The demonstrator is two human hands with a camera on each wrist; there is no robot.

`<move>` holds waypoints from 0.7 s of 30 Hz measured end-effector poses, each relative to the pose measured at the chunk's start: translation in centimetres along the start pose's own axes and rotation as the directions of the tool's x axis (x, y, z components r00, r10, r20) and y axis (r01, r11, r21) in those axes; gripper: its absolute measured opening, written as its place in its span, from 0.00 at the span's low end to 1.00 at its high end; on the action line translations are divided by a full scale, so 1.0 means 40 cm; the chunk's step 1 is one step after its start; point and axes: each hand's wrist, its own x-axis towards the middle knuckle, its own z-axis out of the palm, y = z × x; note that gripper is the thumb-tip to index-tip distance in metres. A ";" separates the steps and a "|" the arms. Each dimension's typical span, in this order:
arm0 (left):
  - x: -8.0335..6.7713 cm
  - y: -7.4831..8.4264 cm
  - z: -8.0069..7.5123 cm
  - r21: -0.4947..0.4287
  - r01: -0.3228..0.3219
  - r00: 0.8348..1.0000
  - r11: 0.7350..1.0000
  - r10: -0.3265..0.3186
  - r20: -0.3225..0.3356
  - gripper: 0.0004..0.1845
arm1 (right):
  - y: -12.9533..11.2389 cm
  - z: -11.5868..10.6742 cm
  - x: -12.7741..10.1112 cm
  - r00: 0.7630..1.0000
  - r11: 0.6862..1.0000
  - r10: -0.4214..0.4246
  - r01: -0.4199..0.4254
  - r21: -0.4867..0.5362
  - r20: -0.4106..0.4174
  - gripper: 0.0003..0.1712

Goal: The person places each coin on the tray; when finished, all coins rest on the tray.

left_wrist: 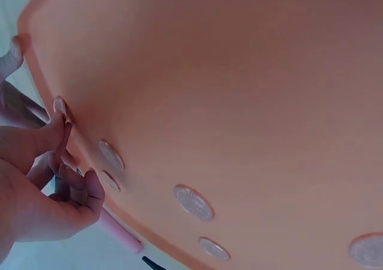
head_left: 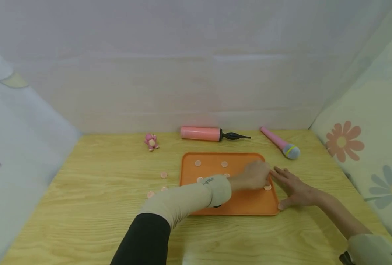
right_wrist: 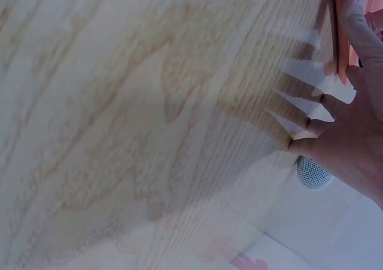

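An orange tray [head_left: 242, 206] lies on the wooden table with several coins spread over it. My left hand [head_left: 254, 175] reaches across to the tray's right side. Its thumb and forefinger come together at the edge of a coin [left_wrist: 60, 105] near the rim, seen in the left wrist view; the fingertips partly hide the contact. The other fingers are curled. My right hand [head_left: 297, 189] rests at the tray's right edge with fingers spread, the thumb against the rim near the corner. In the right wrist view its fingertips [right_wrist: 299, 145] reach the table.
Several coins, one coin [head_left: 164, 175] among them, lie on the table left of the tray. Behind stand a small pink toy figure [head_left: 151, 142] and a pink hand pump [head_left: 200, 133] lying down. A pink microphone [head_left: 277, 140] lies at the back right. Cloth walls border the table.
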 end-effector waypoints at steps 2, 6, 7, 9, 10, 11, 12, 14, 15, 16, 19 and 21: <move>-0.007 0.034 -0.015 0.019 0.082 0.997 0.996 -0.083 0.006 0.10 | 0.001 0.001 -0.001 1.000 1.000 -0.004 0.004 0.010 0.002 0.66; -0.033 0.036 -0.020 -0.039 0.048 0.998 0.998 -0.049 -0.028 0.09 | 0.005 0.006 -0.001 1.000 0.999 -0.016 0.016 0.030 -0.008 0.65; -0.041 0.030 -0.021 -0.044 0.029 0.999 0.999 -0.030 -0.037 0.08 | 0.005 0.010 0.001 1.000 0.999 -0.016 0.016 0.033 -0.010 0.65; -0.068 0.011 -0.033 -0.047 -0.019 0.999 0.999 0.016 -0.047 0.04 | 0.004 0.016 0.005 1.000 0.999 -0.009 0.010 0.040 -0.007 0.65; -0.088 0.000 -0.044 -0.041 -0.042 0.998 0.998 0.040 -0.047 0.04 | 0.003 0.019 0.008 1.000 0.999 -0.004 0.004 0.040 -0.004 0.65; -0.111 -0.015 -0.058 -0.045 -0.062 0.997 0.997 0.060 -0.048 0.05 | 0.001 0.021 0.010 1.000 0.999 0.001 -0.001 0.035 0.002 0.66; -0.139 -0.033 -0.073 -0.021 -0.075 0.996 0.997 0.074 -0.046 0.07 | -0.003 0.021 0.013 1.000 1.000 0.008 -0.008 0.027 0.009 0.66; -0.209 -0.076 -0.109 0.013 -0.116 0.991 0.993 0.116 -0.066 0.10 | -0.007 0.018 0.016 1.000 1.000 0.011 -0.011 0.007 0.015 0.67; -0.250 -0.100 -0.128 0.024 -0.129 0.988 0.991 0.131 -0.079 0.11 | -0.009 0.016 0.017 1.000 1.000 0.011 -0.010 -0.006 0.014 0.68; -0.293 -0.124 -0.144 0.032 -0.127 0.987 0.991 0.130 -0.097 0.13 | -0.010 0.013 0.016 1.000 1.000 0.010 -0.010 -0.017 0.012 0.68; -0.436 -0.194 -0.172 0.083 -0.084 0.978 0.993 0.098 -0.182 0.17 | -0.011 0.005 0.011 1.000 0.999 0.011 -0.010 -0.032 0.010 0.69; -0.541 -0.232 -0.162 0.114 -0.024 0.971 0.993 0.050 -0.235 0.22 | -0.009 0.005 0.004 1.000 0.999 0.002 -0.002 -0.032 0.009 0.70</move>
